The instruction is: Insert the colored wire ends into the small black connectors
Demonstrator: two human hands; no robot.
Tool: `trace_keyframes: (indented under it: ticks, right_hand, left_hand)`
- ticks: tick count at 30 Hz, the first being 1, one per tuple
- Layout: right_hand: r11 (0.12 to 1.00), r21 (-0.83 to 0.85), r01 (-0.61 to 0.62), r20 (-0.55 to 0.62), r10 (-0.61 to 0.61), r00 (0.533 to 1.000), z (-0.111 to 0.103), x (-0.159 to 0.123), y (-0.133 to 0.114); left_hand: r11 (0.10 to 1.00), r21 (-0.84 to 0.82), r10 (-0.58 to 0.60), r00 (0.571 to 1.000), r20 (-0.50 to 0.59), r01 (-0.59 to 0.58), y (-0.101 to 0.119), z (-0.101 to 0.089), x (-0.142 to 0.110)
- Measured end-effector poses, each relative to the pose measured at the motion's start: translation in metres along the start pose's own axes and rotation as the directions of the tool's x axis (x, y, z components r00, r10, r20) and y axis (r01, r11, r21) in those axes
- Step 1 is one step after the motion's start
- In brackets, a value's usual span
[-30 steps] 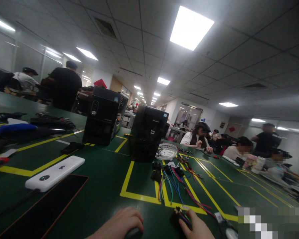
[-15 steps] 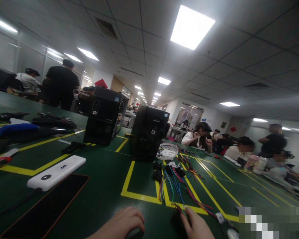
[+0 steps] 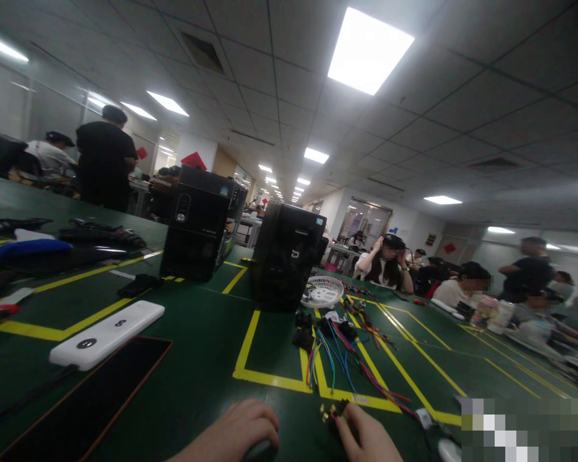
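At the near edge of the green worktop (image 3: 197,385), a small black connector (image 3: 336,412) with brass pins and coloured leads is pinched in the right hand (image 3: 366,436). The left hand (image 3: 236,430) lies curled over a dark rounded object (image 3: 260,451); how tightly, I cannot tell. Best to steady the connector low, clear of the loose wire bundle (image 3: 337,353) just beyond.

1. Bright ceiling panel (image 3: 370,50) at upper centre glares white; smaller panels recede behind it.
2. Green table (image 3: 197,378) below is dim, with soft, faint shadows.
3. Wide-angle bending at frame edges; tilted horizon.
4. Lower edge soft; lower-right corner pixelated.
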State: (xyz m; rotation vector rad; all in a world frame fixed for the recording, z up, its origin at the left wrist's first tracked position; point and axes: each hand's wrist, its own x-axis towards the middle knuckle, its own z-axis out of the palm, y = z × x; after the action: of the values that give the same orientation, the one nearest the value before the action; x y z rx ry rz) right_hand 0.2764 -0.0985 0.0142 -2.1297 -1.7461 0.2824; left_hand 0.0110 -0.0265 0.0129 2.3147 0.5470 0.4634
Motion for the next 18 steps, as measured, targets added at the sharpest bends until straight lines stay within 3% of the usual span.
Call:
trace_keyframes:
  ticks: [9, 18]
  right_hand:
    - [0.999, -0.029, -0.018, -0.096, 0.015, 0.995, -0.0028, 0.001, 0.0016]
    - [1.0, 0.023, -0.003, -0.095, 0.005, 0.995, -0.0073, 0.001, 0.0051]
  left_hand:
    - [1.0, 0.008, 0.006, 1.0, 0.004, -0.006, -0.002, -0.0005, 0.0007]
    - [0.999, 0.035, 0.034, 0.999, 0.001, -0.034, -0.0027, 0.001, -0.0004]
